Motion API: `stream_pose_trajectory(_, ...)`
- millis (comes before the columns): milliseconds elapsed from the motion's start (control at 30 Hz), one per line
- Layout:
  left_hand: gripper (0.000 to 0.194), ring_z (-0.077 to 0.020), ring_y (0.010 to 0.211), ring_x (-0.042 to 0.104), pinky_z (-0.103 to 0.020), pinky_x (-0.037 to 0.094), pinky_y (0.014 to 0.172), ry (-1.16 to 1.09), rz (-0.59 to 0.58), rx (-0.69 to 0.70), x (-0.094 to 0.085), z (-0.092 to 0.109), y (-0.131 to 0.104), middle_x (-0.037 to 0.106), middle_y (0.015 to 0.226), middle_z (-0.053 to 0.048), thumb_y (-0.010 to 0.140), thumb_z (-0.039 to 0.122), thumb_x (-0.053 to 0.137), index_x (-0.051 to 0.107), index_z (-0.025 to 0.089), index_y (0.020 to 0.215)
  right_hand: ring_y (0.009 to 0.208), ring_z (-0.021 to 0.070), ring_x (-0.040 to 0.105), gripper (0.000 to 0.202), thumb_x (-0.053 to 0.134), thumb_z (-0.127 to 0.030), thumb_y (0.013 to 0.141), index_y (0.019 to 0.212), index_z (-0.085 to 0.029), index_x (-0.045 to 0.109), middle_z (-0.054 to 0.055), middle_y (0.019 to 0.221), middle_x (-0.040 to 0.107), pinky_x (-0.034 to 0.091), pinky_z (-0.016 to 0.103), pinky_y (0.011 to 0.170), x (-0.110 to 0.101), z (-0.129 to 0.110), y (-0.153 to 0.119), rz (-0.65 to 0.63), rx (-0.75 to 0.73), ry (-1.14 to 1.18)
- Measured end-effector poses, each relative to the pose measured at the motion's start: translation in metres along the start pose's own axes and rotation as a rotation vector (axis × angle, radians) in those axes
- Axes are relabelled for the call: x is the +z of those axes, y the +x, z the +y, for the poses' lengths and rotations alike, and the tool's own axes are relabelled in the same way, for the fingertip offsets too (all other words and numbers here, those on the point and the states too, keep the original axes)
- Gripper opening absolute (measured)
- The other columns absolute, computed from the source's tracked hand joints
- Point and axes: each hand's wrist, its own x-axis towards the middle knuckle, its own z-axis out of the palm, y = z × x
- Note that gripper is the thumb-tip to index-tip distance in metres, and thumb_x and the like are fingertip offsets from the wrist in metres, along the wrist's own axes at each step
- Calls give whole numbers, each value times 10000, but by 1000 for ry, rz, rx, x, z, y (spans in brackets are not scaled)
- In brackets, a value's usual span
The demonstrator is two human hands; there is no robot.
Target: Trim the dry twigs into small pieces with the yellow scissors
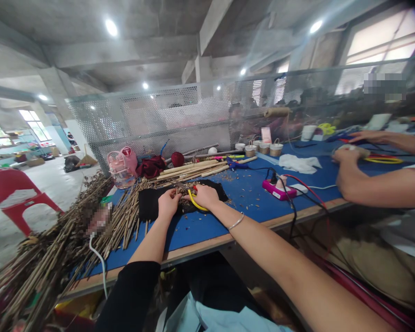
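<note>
My right hand (206, 197) is closed round yellow-handled scissors (195, 203), whose blades point up and to the left. To its left, my left hand (168, 203) has its fingers pinched together close to the blades. What those fingers hold is too small to make out. Brown dried plant bits (185, 191) lie between and just beyond the hands. Under both hands is a black cloth (148, 203) on the blue table top (242, 198). Small brown scraps (244, 186) are scattered over the blue surface.
Bundled dry stalks (124, 221) overhang the table's left edge. Pale peeled sticks (190, 169) and a pink backpack-shaped container (122, 166) lie beyond the cloth. A magenta power strip (278, 190) with cords sits right. A co-worker's arms (363, 177) reach in from the right.
</note>
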Motion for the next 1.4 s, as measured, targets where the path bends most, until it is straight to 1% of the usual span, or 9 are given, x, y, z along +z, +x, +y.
stream_pose_trajectory(200, 253, -154, 650, 597, -250, 421, 644, -60, 18, -61, 4, -9, 4, 668, 710, -61, 709, 363, 587, 659, 152, 829, 830, 239, 607, 554, 456, -649, 722, 996, -173, 528, 102, 874, 642, 425, 305, 700, -3, 0, -1, 89, 20, -27)
stream_pose_trajectory(300, 272, -152, 644, 598, -256, 428, 647, -85, 16, -71, 7, -13, 6, 670, 707, -62, 712, 386, 580, 659, 150, 822, 866, 243, 582, 426, 508, -506, 761, 994, -149, 501, 126, 945, 612, 417, 317, 727, -6, 0, -1, 184, 14, -77)
stream_pose_trajectory(400, 274, -157, 660, 604, -260, 434, 657, -111, 12, -70, 8, -14, 6, 674, 718, -64, 711, 392, 579, 668, 156, 818, 938, 258, 541, 345, 522, -393, 777, 1001, -135, 476, 153, 1019, 572, 395, 345, 777, -9, 0, 0, 225, 29, -101)
stream_pose_trajectory(567, 273, -176, 712, 609, -270, 441, 676, -167, 17, -72, 5, -11, 5, 682, 767, -67, 709, 389, 578, 682, 175, 843, 972, 250, 502, 295, 510, -330, 792, 1011, -140, 454, 152, 1057, 541, 366, 347, 808, -10, 2, 1, 247, 32, -94)
stream_pose_trajectory(667, 270, -171, 696, 604, -269, 450, 652, -225, 7, -79, 4, -9, 3, 676, 758, -65, 726, 374, 559, 685, 178, 862, 950, 240, 502, 299, 516, -344, 788, 1002, -144, 454, 139, 1037, 548, 366, 332, 795, -9, 3, 1, 258, 24, -83)
stream_pose_trajectory(900, 293, -122, 534, 546, -231, 437, 472, -471, -56, -138, 8, -2, 2, 637, 718, -64, 788, 340, 466, 630, 140, 925, 930, 217, 524, 346, 478, -474, 788, 951, -168, 482, 88, 984, 581, 374, 275, 774, -10, 2, 1, 315, -20, -2)
stream_pose_trajectory(1133, 262, -80, 495, 500, -203, 433, 479, -703, -55, -182, 10, 4, 5, 597, 668, -27, 788, 275, 481, 557, 129, 992, 790, 188, 591, 425, 490, -591, 740, 940, -216, 489, 32, 847, 621, 380, 257, 657, -6, 4, 0, 257, 74, 168)
stream_pose_trajectory(1300, 284, -82, 555, 520, -204, 451, 525, -798, -35, -215, 8, 4, 5, 595, 705, -29, 709, 329, 589, 597, 125, 907, 835, 193, 572, 455, 534, -620, 688, 881, -209, 517, 46, 903, 602, 384, 264, 678, -4, 5, -2, 252, -74, 157)
stream_pose_trajectory(1400, 346, -85, 569, 527, -215, 457, 548, -850, -44, -210, 8, 6, 4, 607, 727, -34, 665, 374, 627, 615, 127, 907, 896, 215, 537, 540, 551, -653, 646, 915, -187, 510, 73, 944, 572, 394, 290, 722, -1, 2, -2, 265, -153, 116)
